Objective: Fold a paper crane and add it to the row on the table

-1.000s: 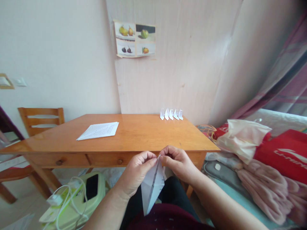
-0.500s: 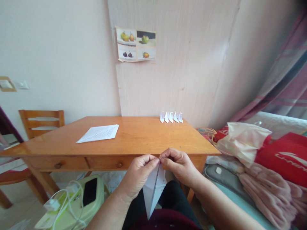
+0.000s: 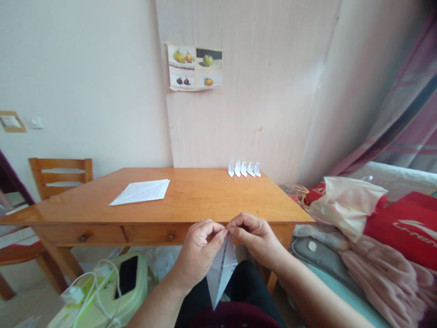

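Observation:
A folded sheet of white paper [image 3: 220, 273] with printed marks along its creases hangs over my lap, its pointed end downward. Both hands pinch its top tip, just in front of the table's near edge. My left hand [image 3: 201, 248] is closed on the tip from the left, thumb and forefinger together. From the right, my right hand [image 3: 254, 234] pinches the same spot, its fingertips almost touching the left ones. The very tip is hidden between the fingers. Several small folded paper figures [image 3: 243, 169] stand in a row at the table's far right.
On the wooden table [image 3: 194, 196] lies a stack of printed paper [image 3: 140, 192]. Lower left, a pale green stool [image 3: 136, 291] carries a phone [image 3: 127, 274] and white cables. A wooden chair [image 3: 64, 177] stands left; bags and a pink blanket [image 3: 382, 269] lie right.
The view has tilted up slightly. Both hands still pinch the paper's tip; the left thumb has shifted a little, and the paper's lower point has swung slightly right.

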Demonstrator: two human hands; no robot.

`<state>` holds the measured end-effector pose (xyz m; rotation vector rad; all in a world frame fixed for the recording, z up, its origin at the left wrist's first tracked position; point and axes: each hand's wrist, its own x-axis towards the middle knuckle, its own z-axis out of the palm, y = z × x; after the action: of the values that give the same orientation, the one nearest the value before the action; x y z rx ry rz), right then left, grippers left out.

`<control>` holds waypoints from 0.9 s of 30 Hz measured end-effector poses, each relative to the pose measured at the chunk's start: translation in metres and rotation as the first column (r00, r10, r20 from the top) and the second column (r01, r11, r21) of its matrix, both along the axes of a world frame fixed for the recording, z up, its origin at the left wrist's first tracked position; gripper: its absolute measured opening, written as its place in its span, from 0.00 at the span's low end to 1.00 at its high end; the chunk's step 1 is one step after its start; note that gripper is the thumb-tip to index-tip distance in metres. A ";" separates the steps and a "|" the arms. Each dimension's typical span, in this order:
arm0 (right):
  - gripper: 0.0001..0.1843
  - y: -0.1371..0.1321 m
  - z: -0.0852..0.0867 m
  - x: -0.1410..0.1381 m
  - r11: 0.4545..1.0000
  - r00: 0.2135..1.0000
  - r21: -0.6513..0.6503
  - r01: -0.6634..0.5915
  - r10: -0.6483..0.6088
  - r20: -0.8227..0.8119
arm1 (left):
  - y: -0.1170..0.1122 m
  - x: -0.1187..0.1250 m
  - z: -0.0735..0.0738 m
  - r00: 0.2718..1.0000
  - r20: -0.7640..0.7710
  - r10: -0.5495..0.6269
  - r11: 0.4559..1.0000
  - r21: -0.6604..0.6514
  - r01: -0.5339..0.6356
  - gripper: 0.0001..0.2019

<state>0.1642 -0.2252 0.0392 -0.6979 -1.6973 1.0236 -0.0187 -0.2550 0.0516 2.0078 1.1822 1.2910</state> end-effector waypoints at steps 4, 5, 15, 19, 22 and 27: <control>0.10 0.001 -0.002 -0.001 0.999 1.000 -0.037 0.008 -0.009 -0.004 | 0.001 0.001 -0.004 0.983 -0.139 0.120 0.979 0.181 -0.094 0.11; 0.10 0.001 -0.002 -0.001 0.999 1.000 -0.045 0.018 -0.018 0.000 | 0.001 0.001 -0.006 0.974 -0.169 0.152 0.967 0.230 -0.111 0.11; 0.07 0.003 -0.004 0.002 0.991 0.990 -0.050 0.121 -0.117 0.082 | 0.002 0.004 -0.012 0.854 -0.357 0.379 0.843 0.513 -0.159 0.08; 0.07 0.000 -0.003 0.002 0.993 0.988 -0.018 0.113 -0.111 0.109 | 0.000 0.004 -0.013 0.832 -0.375 0.410 0.820 0.550 -0.156 0.07; 0.08 -0.003 -0.001 0.002 0.992 0.984 0.021 0.123 -0.125 0.128 | -0.002 0.004 -0.014 0.822 -0.382 0.422 0.813 0.561 -0.157 0.07; 0.06 -0.005 0.000 0.001 0.981 0.961 0.095 0.170 -0.186 0.205 | -0.003 0.005 -0.013 0.804 -0.406 0.434 0.812 0.564 -0.153 0.08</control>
<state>0.1653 -0.2299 0.0397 -0.9196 -1.8094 0.7757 -0.0137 -0.2578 0.0387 2.7775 1.5936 1.3545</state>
